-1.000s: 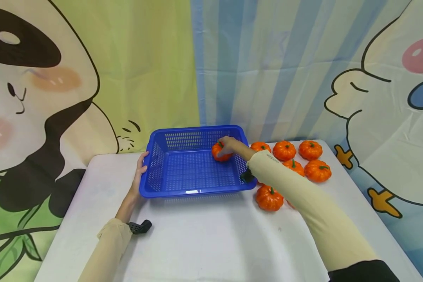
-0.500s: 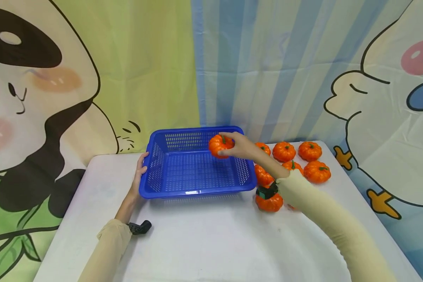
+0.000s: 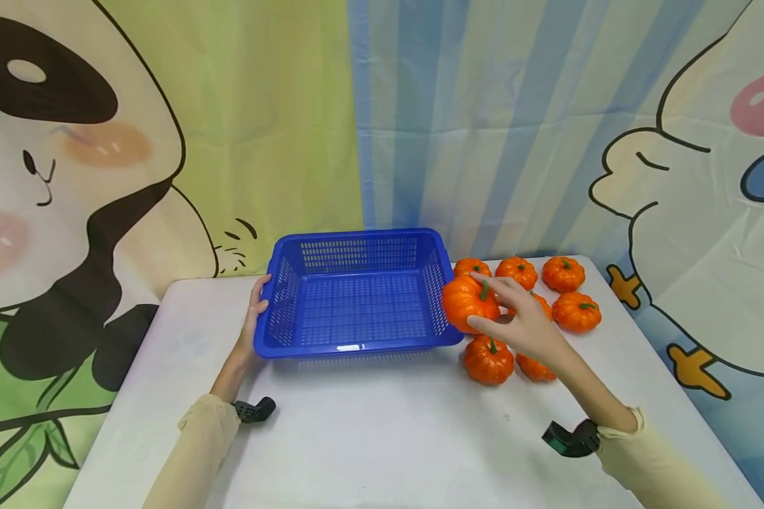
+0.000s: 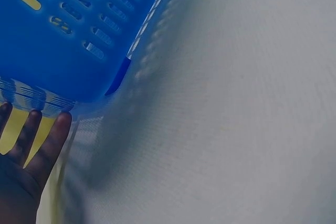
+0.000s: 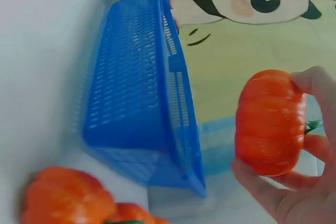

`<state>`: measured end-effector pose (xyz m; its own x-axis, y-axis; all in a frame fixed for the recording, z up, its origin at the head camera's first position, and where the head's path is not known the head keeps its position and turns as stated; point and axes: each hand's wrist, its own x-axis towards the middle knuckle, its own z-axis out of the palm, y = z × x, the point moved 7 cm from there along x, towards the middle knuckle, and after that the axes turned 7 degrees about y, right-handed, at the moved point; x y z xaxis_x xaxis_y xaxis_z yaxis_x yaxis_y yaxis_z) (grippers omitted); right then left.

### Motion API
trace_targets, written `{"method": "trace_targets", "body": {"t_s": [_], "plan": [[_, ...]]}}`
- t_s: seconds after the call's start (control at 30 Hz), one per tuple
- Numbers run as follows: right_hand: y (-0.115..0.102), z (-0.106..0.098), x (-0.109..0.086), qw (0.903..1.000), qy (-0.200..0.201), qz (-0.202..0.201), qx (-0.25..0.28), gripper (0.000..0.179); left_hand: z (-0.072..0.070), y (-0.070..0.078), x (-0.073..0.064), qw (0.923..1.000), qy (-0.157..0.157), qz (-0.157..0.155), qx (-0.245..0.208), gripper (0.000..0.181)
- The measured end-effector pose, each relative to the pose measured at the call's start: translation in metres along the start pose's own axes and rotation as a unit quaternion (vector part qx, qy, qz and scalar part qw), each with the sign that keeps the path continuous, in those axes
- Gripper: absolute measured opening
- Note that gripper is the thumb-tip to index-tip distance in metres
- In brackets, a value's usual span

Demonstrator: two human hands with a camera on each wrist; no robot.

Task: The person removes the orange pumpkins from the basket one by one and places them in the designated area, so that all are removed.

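My right hand (image 3: 522, 322) holds a small orange pumpkin (image 3: 467, 304) with a green stem. Thumb and fingertips grip its sides. In the head view the pumpkin overlaps the right rim of the blue plastic basket (image 3: 356, 348); in the right wrist view a gap shows between pumpkin (image 5: 270, 124) and basket (image 5: 131, 82). My left hand (image 3: 255, 311) rests at the basket's left rim. In the left wrist view its fingers (image 4: 52, 145) look straight and spread, with the tips at the basket's slotted wall (image 4: 68, 51). No pumpkin shows inside the basket.
Several more pumpkins stand right of the basket on the white table (image 3: 382, 438), including one at the near side (image 3: 487, 360) and one farther right (image 3: 576, 312). A printed curtain (image 3: 420, 127) with cartoon animals hangs right behind the table.
My right hand has lifted the pumpkin out of the basket and carried it right and toward me, to above the right rim. The left hand and basket have stayed in place.
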<state>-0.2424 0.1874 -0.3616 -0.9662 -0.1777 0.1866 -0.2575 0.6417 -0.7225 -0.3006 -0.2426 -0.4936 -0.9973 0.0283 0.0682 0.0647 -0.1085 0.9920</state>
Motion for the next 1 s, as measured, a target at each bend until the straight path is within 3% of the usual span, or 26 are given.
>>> {"method": "trace_targets", "body": {"t_s": [0.3, 0.6, 0.7, 0.83, 0.93, 1.0], "plan": [[0.035, -0.011, -0.041, 0.9949, 0.046, 0.088, 0.018, 0.072, 0.001, 0.000, -0.001, 0.9999, -0.001, -0.002, -0.010, 0.053], [0.075, -0.032, -0.072, 0.9843, 0.118, 0.131, -0.004, 0.073, 0.002, 0.003, 0.001, 0.9999, -0.007, 0.000, -0.012, 0.052], [0.098, -0.048, -0.085, 0.9744, 0.172, 0.142, -0.028, 0.076, 0.002, 0.002, 0.002, 0.9999, -0.007, -0.002, -0.009, 0.053], [0.138, -0.075, -0.103, 0.9479, 0.240, 0.194, -0.080, 0.083, 0.004, 0.000, 0.001, 1.0000, -0.008, -0.003, 0.001, 0.053], [0.174, -0.084, -0.114, 0.9311, 0.243, 0.254, -0.098, 0.088, 0.003, 0.001, 0.001, 1.0000, -0.008, -0.003, 0.001, 0.053], [0.195, -0.084, -0.117, 0.9254, 0.226, 0.286, -0.102, 0.090, 0.002, 0.002, 0.000, 1.0000, -0.008, -0.001, -0.002, 0.053]]}}
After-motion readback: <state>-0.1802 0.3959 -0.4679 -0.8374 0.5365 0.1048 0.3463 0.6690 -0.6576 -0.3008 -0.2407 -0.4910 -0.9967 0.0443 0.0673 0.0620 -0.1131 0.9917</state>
